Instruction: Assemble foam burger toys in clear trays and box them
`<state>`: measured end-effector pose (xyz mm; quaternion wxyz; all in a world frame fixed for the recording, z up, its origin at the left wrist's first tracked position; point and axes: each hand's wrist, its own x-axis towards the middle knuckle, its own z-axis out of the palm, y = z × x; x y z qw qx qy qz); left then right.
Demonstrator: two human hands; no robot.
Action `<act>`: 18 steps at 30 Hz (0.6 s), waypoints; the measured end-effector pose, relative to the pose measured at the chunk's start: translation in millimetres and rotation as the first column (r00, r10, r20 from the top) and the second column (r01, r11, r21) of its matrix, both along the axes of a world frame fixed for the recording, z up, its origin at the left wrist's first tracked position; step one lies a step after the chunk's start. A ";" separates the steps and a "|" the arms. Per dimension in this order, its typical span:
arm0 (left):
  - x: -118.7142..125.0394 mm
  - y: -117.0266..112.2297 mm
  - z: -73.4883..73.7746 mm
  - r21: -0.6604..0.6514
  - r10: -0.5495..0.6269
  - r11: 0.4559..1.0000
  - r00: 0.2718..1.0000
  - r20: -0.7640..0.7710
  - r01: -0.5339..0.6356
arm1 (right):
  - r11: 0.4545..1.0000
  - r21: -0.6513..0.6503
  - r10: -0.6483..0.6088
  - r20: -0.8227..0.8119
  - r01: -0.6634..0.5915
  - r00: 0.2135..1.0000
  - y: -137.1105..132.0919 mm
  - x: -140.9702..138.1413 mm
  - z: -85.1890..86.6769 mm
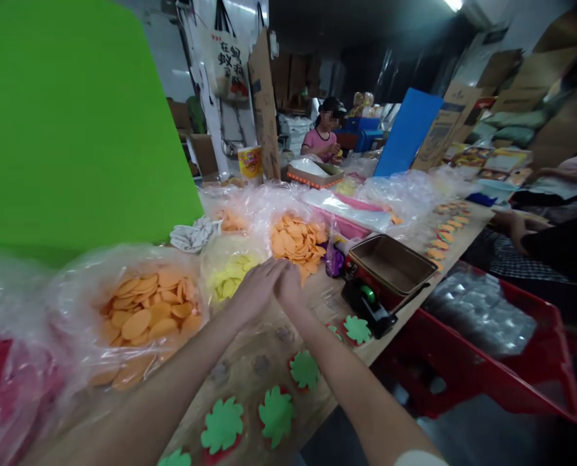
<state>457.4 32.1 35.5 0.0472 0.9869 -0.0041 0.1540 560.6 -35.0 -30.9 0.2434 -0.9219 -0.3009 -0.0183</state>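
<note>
My left hand [261, 279] and my right hand [288, 282] meet over the near edge of a pile of orange oval pieces [295, 239] in a clear plastic bag. The fingers of both hands are bent and pressed together; whatever they may hold is hidden behind them. Just left of my left hand, a bag holds pale yellow pieces [232, 275]. Below my forearms, green leaf-shaped pieces [276, 414] lie on red pieces in a row along the table edge. Small clear pieces [261, 364] sit on the tabletop between my arms.
Larger orange ovals [147, 314] fill a bag at left, before a green panel [74, 129]. A black tape dispenser [368, 304] and a metal tin [395, 259] stand at right. Beyond the table edge is a red crate [502, 382]. A person [320, 139] sits at the back.
</note>
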 end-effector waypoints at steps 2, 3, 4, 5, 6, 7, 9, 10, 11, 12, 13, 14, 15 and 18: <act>32.3 11.3 -13.3 0.122 0.083 0.990 0.995 -0.050 -0.077 | 0.988 0.025 -0.151 -0.044 0.152 0.988 -1.4 22.5 1.4; 40.7 16.0 -20.3 0.153 0.120 0.982 0.991 -0.056 -0.110 | 0.974 0.033 -0.223 -0.076 0.226 0.972 1.3 31.3 1.3; 44.4 20.0 -27.1 0.168 0.142 0.977 0.988 -0.057 -0.130 | 0.959 0.033 -0.276 -0.112 0.281 0.955 6.3 37.2 0.3; 44.2 23.4 -33.3 0.177 0.153 0.974 0.987 -0.056 -0.141 | 0.947 0.028 -0.313 -0.149 0.320 0.938 12.9 40.2 -1.8; 41.3 26.1 -38.8 0.191 0.161 0.971 0.985 -0.059 -0.147 | 0.937 0.023 -0.338 -0.184 0.348 0.923 20.2 40.5 -4.8; 36.8 28.4 -43.2 0.204 0.166 0.967 0.984 -0.063 -0.150 | 0.929 0.021 -0.357 -0.215 0.370 0.909 27.1 38.8 -8.4; 26.9 32.0 -48.8 0.223 0.173 0.963 0.982 -0.077 -0.153 | 0.917 0.033 -0.376 -0.256 0.397 0.890 35.7 33.9 -16.0; 23.0 33.4 -49.9 0.228 0.176 0.962 0.981 -0.085 -0.153 | 0.913 0.047 -0.379 -0.268 0.404 0.886 36.2 33.0 -19.3; 20.3 34.4 -50.3 0.231 0.178 0.961 0.980 -0.092 -0.153 | 0.912 0.061 -0.375 -0.278 0.406 0.884 34.2 34.1 -21.7; 18.8 35.1 -50.1 0.231 0.181 0.961 0.979 -0.098 -0.154 | 0.912 0.075 -0.366 -0.287 0.402 0.885 30.2 37.7 -23.4; 18.3 35.4 -49.6 0.230 0.184 0.960 0.978 -0.101 -0.157 | 0.916 0.088 -0.351 -0.297 0.391 0.888 24.6 43.3 -24.2; 18.5 35.3 -49.0 0.228 0.188 0.960 0.977 -0.103 -0.161 | 0.921 0.100 -0.332 -0.308 0.378 0.892 18.5 50.4 -24.2; 18.9 34.7 -48.5 0.224 0.193 0.960 0.976 -0.103 -0.166 | 0.924 0.114 -0.314 -0.320 0.365 0.894 12.5 57.6 -23.8; 19.8 30.8 -48.4 0.209 0.204 0.961 0.974 -0.099 -0.180 | 0.925 0.155 -0.279 -0.338 0.346 0.899 1.0 69.0 -21.6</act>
